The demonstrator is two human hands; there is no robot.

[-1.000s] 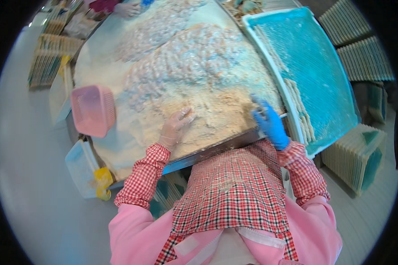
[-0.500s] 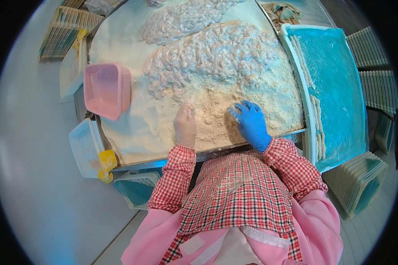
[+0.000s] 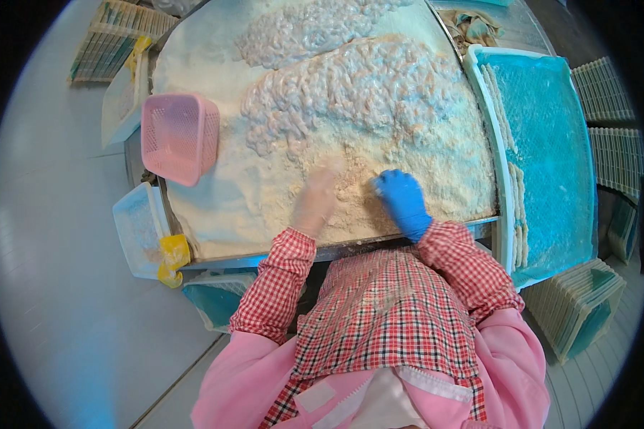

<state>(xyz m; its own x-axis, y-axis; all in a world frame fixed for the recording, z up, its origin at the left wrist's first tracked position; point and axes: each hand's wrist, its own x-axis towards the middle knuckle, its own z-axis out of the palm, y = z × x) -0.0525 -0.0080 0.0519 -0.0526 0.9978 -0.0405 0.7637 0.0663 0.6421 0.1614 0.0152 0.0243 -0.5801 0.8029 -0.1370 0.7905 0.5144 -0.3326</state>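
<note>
Head cam: L hand [image 3: 318, 196], clear-gloved n blurred, is at the pale crumbs [image 3: 444, 193] nr the front edge of the surface [image 3: 350, 248]; can't tell how open its fingers are or what they've got. R hand [image 3: 402, 204], blue glove, close by, fingers curled, contents hidden. Glossy pale pieces [image 3: 350, 86] heaped beyond; pink basket [image 3: 181, 136] far L, teal tray [image 3: 554, 164] R.

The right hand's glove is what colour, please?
The right hand wears a blue glove, clearest in the head view.
</note>
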